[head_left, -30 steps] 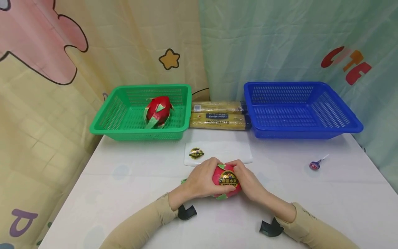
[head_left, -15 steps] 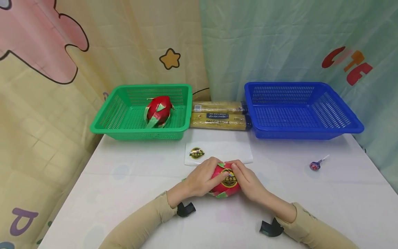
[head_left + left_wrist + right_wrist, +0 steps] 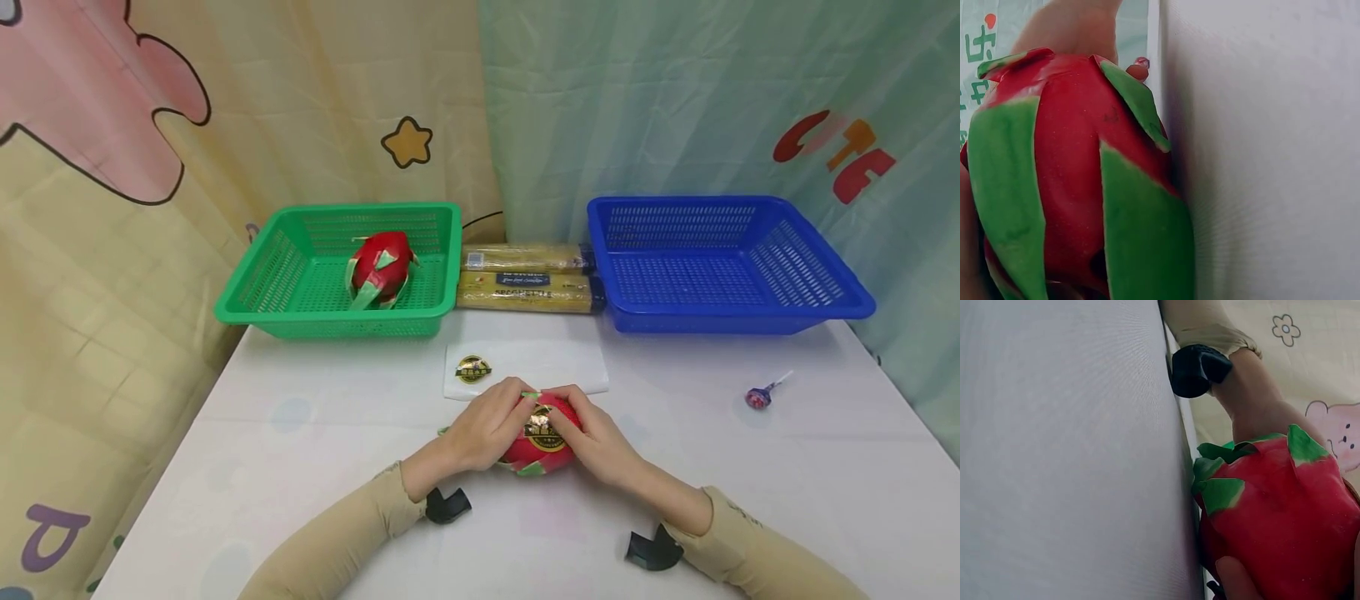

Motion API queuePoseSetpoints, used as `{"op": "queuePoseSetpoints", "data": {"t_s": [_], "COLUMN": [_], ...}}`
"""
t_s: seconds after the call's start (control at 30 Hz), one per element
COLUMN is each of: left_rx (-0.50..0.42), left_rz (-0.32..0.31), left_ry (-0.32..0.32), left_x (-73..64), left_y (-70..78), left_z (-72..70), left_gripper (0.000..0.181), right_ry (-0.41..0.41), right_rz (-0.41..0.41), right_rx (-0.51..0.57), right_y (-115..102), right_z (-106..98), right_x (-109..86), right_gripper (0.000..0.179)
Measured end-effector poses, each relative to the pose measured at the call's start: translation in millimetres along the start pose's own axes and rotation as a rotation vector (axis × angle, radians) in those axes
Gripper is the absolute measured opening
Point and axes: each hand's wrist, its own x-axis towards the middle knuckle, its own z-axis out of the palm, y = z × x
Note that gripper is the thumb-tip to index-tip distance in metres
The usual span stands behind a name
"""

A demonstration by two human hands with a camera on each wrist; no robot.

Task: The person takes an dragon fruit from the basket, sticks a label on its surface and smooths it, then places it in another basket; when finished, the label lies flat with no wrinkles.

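Note:
On the white table, both hands hold a red dragon fruit (image 3: 525, 455) with green scales. My left hand (image 3: 480, 429) wraps its left side, thumb near the upper left edge of a round black-and-gold sticker (image 3: 546, 433). From the other side my right hand (image 3: 606, 446) grips the fruit, its thumb pressing on the sticker's upper part. Green scales cover much of the dragon fruit (image 3: 1072, 175) in the left wrist view. One fingertip (image 3: 1235, 578) shows against its red skin in the right wrist view. Most of the fingers are hidden behind the fruit.
Behind the hands lies a white sheet (image 3: 547, 367) bearing a similar sticker (image 3: 473, 369). A green basket (image 3: 337, 319) holds another dragon fruit (image 3: 382, 262). Two spaghetti packs (image 3: 525, 292) lie between it and a blue basket (image 3: 738, 321). A lollipop (image 3: 759, 398) lies at the right.
The left thumb has moved from across the sticker's lower part up to its upper left edge. The right thumb has come over onto the sticker. The fruit stays about where it was.

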Motion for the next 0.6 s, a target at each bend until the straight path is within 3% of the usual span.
{"op": "queuePoseSetpoints", "data": {"t_s": [0.2, 0.3, 0.4, 0.47, 0.6], "left_rx": [-0.055, -0.042, -0.040, -0.069, -0.164], "left_rz": [-0.055, -0.035, -0.031, -0.065, -0.133], "left_ry": [-0.022, -0.019, -0.036, -0.085, -0.230], "left_x": [1.9, 2.9, 4.2, 6.8, 21.4], "left_y": [1.0, 1.8, 3.4, 4.5, 5.0], "left_z": [-1.1, -2.1, -5.1, -8.4, -21.4], "left_gripper": [0.037, 0.034, 0.032, 0.033, 0.039], "right_ry": [-0.009, -0.076, -0.165, -0.212, -0.329], "right_rz": [-0.004, 0.025, 0.086, 0.118, 0.070], "right_rx": [-0.011, 0.002, 0.027, 0.043, 0.057], "right_y": [1, 0, -1, -1, 3], "right_z": [-3, -8, -15, -22, -52], "right_x": [1.4, 2.2, 4.1, 5.1, 4.4], "right_gripper": [0.026, 0.028, 0.046, 0.058, 0.057]}}
